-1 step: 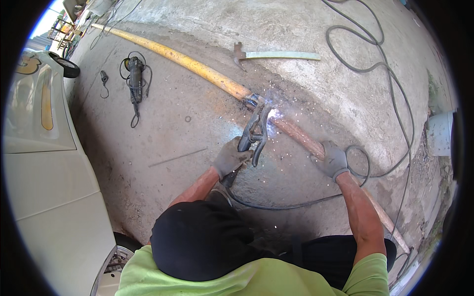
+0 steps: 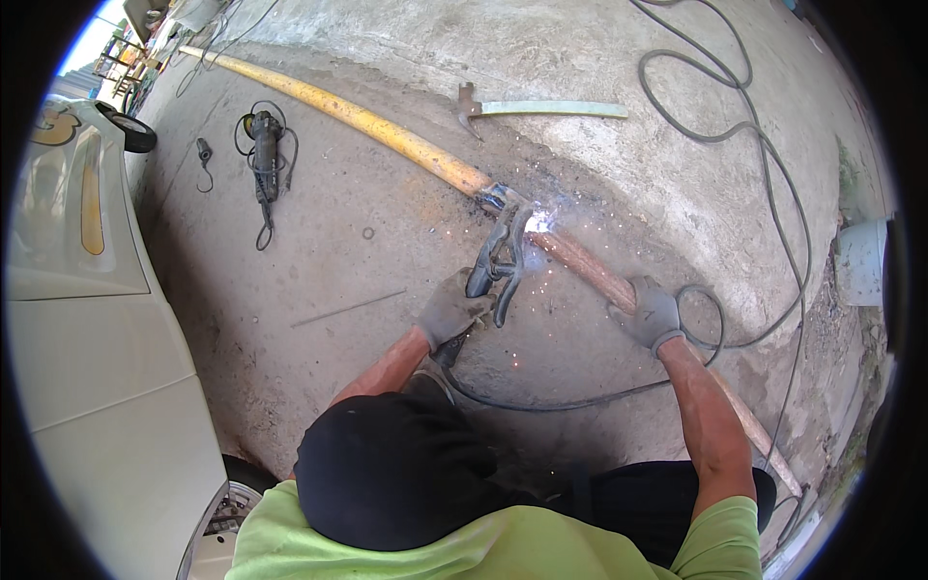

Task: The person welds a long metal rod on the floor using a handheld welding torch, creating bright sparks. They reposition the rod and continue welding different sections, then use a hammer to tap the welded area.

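Observation:
My left hand (image 2: 453,307), in a grey glove, is closed round the handle of a welding electrode holder (image 2: 503,253). At the holder's far end a bright welding arc (image 2: 538,222) burns with flying sparks, right on the pipe. The electrode itself is lost in the glare. My gloved right hand (image 2: 650,313) wraps round the rusty brown pipe (image 2: 585,267), to the right of the arc. A longer yellow pipe (image 2: 367,121) runs to the far left in line with it. Its near end, dark and scorched, lies beside the arc, and the holder partly hides the joint.
A hammer (image 2: 551,108) lies beyond the arc. An angle grinder (image 2: 263,159) and a thin rod (image 2: 348,307) lie on the concrete to the left. A pale car (image 2: 106,367) borders the left side. Black cable (image 2: 764,145) loops on the right, near a white bucket (image 2: 863,263).
The blue glow on the ground near my left hand has faded, and the sparks have shifted. Both hands, the electrode holder and the pipes stay where they were.

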A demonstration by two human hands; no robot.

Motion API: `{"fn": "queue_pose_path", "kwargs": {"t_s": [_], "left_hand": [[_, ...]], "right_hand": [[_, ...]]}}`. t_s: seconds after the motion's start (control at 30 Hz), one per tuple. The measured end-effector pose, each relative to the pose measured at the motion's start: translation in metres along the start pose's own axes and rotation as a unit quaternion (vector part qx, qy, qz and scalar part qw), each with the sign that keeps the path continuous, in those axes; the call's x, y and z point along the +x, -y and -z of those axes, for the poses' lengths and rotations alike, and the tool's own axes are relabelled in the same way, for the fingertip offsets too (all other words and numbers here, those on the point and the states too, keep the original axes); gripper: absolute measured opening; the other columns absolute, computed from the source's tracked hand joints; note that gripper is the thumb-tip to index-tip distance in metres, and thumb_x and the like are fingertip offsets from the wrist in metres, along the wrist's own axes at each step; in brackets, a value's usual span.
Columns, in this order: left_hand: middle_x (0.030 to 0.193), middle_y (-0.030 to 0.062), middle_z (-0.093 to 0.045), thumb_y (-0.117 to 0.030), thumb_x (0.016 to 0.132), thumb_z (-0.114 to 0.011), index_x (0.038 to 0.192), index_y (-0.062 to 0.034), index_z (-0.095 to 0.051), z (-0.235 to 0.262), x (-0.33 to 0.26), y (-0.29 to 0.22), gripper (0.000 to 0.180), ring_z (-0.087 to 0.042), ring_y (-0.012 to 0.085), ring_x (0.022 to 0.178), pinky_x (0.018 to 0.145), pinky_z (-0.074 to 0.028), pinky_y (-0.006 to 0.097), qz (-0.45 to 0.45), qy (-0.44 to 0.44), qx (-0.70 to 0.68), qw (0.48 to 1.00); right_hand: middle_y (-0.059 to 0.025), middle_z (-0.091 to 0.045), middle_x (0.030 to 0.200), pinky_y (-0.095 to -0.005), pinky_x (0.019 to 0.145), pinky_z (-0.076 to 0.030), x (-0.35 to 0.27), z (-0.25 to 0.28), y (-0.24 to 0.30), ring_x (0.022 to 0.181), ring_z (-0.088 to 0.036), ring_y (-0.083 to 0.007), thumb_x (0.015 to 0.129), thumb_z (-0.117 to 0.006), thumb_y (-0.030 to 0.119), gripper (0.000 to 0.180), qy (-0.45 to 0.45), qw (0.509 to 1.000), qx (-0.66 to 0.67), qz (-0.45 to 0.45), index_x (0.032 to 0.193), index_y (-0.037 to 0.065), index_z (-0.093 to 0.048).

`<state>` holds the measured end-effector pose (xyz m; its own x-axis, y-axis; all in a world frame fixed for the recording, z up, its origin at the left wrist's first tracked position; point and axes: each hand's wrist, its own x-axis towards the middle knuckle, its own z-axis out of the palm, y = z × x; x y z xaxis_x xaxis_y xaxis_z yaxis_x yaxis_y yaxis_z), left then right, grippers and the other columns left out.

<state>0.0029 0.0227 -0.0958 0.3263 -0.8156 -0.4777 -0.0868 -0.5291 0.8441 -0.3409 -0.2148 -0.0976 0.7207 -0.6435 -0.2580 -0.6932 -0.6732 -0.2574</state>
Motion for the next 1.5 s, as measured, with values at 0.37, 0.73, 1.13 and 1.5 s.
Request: {"fn": "queue_pose_path", "kwargs": {"t_s": [0.37, 0.73, 1.13, 1.5], "left_hand": [[0.095, 0.0069, -0.07, -0.019, 0.099, -0.082, 0.125, 0.0047, -0.062, -0.005, -0.003, -0.012, 0.04, -0.069, 0.0129, 0.071, 0.057, -0.059, 0.031, 0.055, 0.033, -0.048, 0.997], [0.099, 0.011, -0.073, -0.022, 0.097, -0.084, 0.131, 0.008, -0.063, 0.001, -0.004, -0.009, 0.05, -0.071, 0.0181, 0.083, 0.073, -0.06, 0.036, 0.024, 0.005, 0.006, 1.0], [0.084, 0.0059, -0.069, -0.017, 0.105, -0.072, 0.123, -0.0002, -0.062, 0.014, -0.021, 0.004, 0.026, -0.068, 0.0157, 0.063, 0.057, -0.058, 0.033, -0.026, -0.061, -0.233, 0.97], [0.092, 0.009, -0.068, -0.013, 0.109, -0.066, 0.126, -0.0048, -0.058, -0.003, -0.046, 0.056, 0.021, -0.069, 0.0186, 0.065, 0.058, -0.062, 0.035, 0.068, -0.093, -0.442, 0.89]], "right_hand": [[-0.0201, -0.071, 0.125, -0.0523, 0.091, -0.061, 0.0, 0.0, 0.0, 0.107, -0.075, -0.0409, 0.089, -0.082, 0.05, 0.063, -0.002, 1.0, -0.001, 0.001, 0.137, 0.012, -0.066], [-0.0212, -0.071, 0.123, -0.0536, 0.092, -0.061, 0.0, -0.001, -0.003, 0.108, -0.074, -0.0423, 0.087, -0.083, 0.048, 0.063, -0.011, 1.0, 0.016, 0.009, 0.136, 0.011, -0.067], [-0.0226, -0.071, 0.122, -0.0534, 0.094, -0.058, 0.0, 0.005, 0.006, 0.108, -0.073, -0.0436, 0.087, -0.084, 0.046, 0.059, -0.01, 1.0, 0.029, 0.006, 0.131, 0.01, -0.069], [-0.0209, -0.071, 0.127, -0.0529, 0.095, -0.059, 0.0, 0.004, 0.007, 0.109, -0.073, -0.0428, 0.088, -0.083, 0.046, 0.061, -0.009, 1.0, 0.028, -0.002, 0.135, 0.011, -0.068]]}}
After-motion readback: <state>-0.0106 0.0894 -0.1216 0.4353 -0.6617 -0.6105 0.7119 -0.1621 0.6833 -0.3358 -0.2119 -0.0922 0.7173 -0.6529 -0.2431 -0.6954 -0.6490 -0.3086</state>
